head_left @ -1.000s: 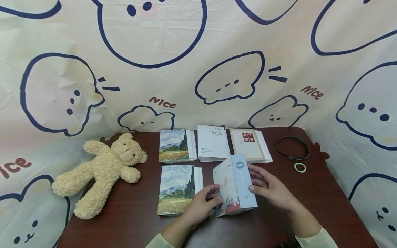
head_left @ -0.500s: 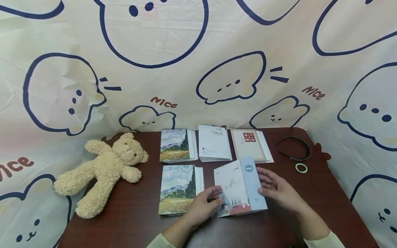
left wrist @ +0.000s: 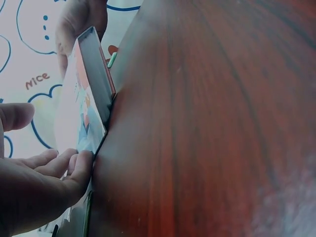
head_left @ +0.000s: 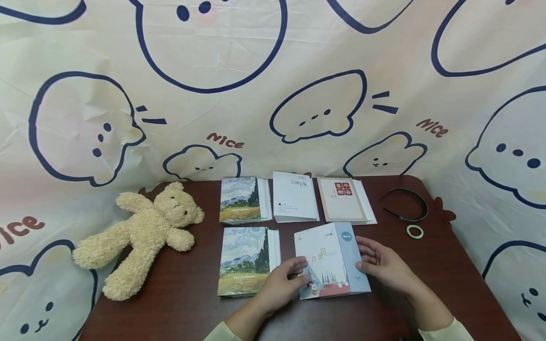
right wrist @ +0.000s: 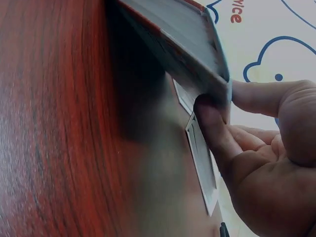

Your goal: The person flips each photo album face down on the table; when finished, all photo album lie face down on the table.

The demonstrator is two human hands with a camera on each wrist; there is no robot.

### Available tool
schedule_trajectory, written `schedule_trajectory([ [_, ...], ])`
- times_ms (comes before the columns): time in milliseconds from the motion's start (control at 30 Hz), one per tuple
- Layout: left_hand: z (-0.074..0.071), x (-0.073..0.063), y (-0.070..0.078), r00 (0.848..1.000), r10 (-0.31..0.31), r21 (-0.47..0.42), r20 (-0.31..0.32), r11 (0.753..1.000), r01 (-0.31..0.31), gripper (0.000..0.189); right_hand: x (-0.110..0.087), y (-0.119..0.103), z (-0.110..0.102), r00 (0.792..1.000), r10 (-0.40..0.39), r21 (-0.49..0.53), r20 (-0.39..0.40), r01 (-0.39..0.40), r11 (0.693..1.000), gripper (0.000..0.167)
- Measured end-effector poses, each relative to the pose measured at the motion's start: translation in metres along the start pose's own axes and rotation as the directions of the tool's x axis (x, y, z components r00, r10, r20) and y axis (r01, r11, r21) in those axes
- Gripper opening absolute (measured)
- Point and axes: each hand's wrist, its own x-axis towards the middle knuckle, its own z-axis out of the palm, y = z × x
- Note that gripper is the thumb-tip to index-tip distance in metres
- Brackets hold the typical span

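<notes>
A white and pale-blue photo album [head_left: 326, 260] is tilted over the table, its left edge low and its blue spine side raised. My right hand [head_left: 386, 265] pinches that spine edge, thumb on one face and fingertips on the other in the right wrist view. At the lower left edge, my left hand [head_left: 283, 284] touches the album with curved, relaxed fingertips. In the left wrist view its thumb [left wrist: 17, 116] stands apart from the cover. Just left lies a landscape-painting photo album [head_left: 243, 260], and the album's underside is hidden in the head view.
Behind stand a second landscape album [head_left: 240, 201], a white album [head_left: 294, 196] and a cream one with red characters [head_left: 343, 199]. A teddy bear [head_left: 147, 232] lies left; a black headband [head_left: 407, 206] and pale green ring [head_left: 414, 231] lie right on the dark wooden table [head_left: 179, 293].
The held album has tipped down toward the table, its spine side swinging right and lower with my right hand. My left hand has stayed near the album's left edge.
</notes>
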Motion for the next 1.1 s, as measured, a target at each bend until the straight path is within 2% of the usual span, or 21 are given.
schedule_trajectory([
  [300,0.002,0.002,-0.002,1.0,0.009,-0.008,-0.015,1.0,-0.009,0.052,0.002,0.003,0.003,0.998,0.05,-0.123,-0.043,-0.055,0.991,0.072],
  [533,0.003,0.001,-0.002,1.0,0.017,-0.008,-0.007,1.0,-0.017,0.053,0.002,0.008,0.01,0.994,0.065,-0.271,-0.083,-0.086,0.959,0.062],
  [900,0.0,0.001,0.003,0.999,0.028,-0.002,0.025,1.0,-0.028,0.054,0.005,0.011,0.016,0.995,-0.005,-0.395,-0.095,-0.033,0.918,0.06],
  [1100,-0.003,-0.001,0.005,0.999,0.017,-0.029,0.046,0.999,-0.015,0.056,0.005,0.01,0.016,0.995,-0.03,-0.406,-0.093,-0.011,0.914,0.063],
])
